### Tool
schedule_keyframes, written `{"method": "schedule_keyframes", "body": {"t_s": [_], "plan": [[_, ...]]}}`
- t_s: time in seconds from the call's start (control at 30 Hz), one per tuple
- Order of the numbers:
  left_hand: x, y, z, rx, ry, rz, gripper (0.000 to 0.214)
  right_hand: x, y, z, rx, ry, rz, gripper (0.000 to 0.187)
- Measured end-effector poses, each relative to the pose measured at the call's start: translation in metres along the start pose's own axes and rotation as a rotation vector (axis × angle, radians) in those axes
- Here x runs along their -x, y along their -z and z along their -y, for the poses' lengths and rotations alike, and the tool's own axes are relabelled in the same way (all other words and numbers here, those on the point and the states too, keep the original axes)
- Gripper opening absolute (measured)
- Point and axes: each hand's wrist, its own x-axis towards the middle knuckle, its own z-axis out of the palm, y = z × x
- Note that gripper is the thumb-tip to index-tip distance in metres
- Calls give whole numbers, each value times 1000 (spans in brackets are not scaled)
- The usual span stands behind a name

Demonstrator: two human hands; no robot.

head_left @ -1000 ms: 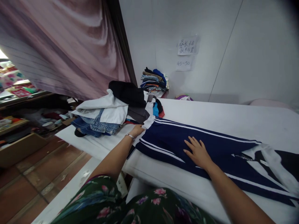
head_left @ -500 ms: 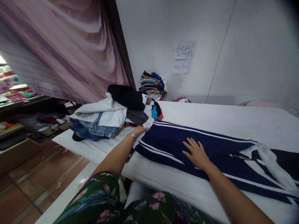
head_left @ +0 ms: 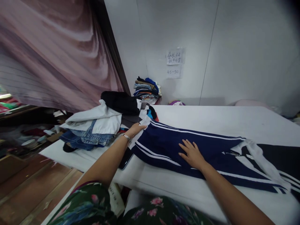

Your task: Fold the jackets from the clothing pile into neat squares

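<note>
A navy top (head_left: 164, 137) with white stripes and a short front zip lies stretched across the white table. Its white hem band (head_left: 136, 141) is at the left end. My left hand (head_left: 136, 129), with a bracelet at the wrist, is closed on that hem. My right hand (head_left: 192, 154) rests flat on the middle of the top, fingers spread. The white collar (head_left: 254, 150) lies at the right end, next to a black garment with white stripes (head_left: 276, 156). Beside my left forearm a dark phone (head_left: 126, 158) lies partly covered by the hem.
A loose heap of clothes, with a white garment (head_left: 93, 115), a black one (head_left: 120, 101) and denim (head_left: 90, 137), sits at the table's left. Behind it stands a folded stack (head_left: 146, 90). Paper signs (head_left: 173, 64) hang on the wall. A pink curtain (head_left: 70, 56) hangs at left.
My view has turned slightly, so the scene sits further left. More of the white hem and of the phone shows near my left hand. My right hand stays flat on the top.
</note>
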Motion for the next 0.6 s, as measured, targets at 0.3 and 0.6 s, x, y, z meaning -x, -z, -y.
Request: {"method": "schedule_keyframes", "body": {"t_s": [0.3,0.6], "plan": [[6,7,-37,-128,-51,49,38,-13,22,22,-257,-14,-14,54],[34,-9,-120,-348,-209,203,30,-56,25,66,-1379,-187,-90,76]]}}
